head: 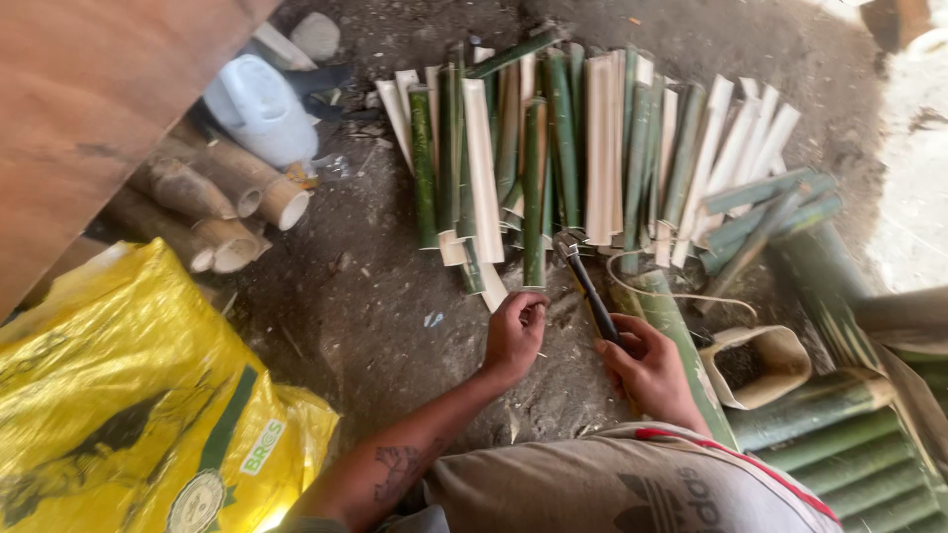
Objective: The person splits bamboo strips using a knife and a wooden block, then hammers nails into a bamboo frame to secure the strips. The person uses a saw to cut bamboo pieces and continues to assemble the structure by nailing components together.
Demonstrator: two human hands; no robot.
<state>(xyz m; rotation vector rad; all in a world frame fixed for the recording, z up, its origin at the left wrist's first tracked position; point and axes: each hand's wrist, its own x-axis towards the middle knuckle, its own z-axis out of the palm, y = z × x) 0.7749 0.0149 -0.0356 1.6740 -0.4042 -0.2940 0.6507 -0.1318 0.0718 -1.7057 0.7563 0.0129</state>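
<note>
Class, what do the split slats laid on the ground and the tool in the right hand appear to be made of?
Green and pale split slats: bamboo, seemingly raw, with glossy green skin and a cream, matte inner face. Black-handled hammer in the right hand: the grey, shiny head looks like metal; the handle material cannot be told.

Head view, steeply down, close overhead.

Lighting: daylight from upper right, overexposed on the ground (913, 188) there; dirt floor in soft shade. Glare: yellow sack (118, 395), lower edge blown out. Focus: centre sharp; wooden board (89, 109) soft. Distortion: wide-angle bending at the edges.
</note>
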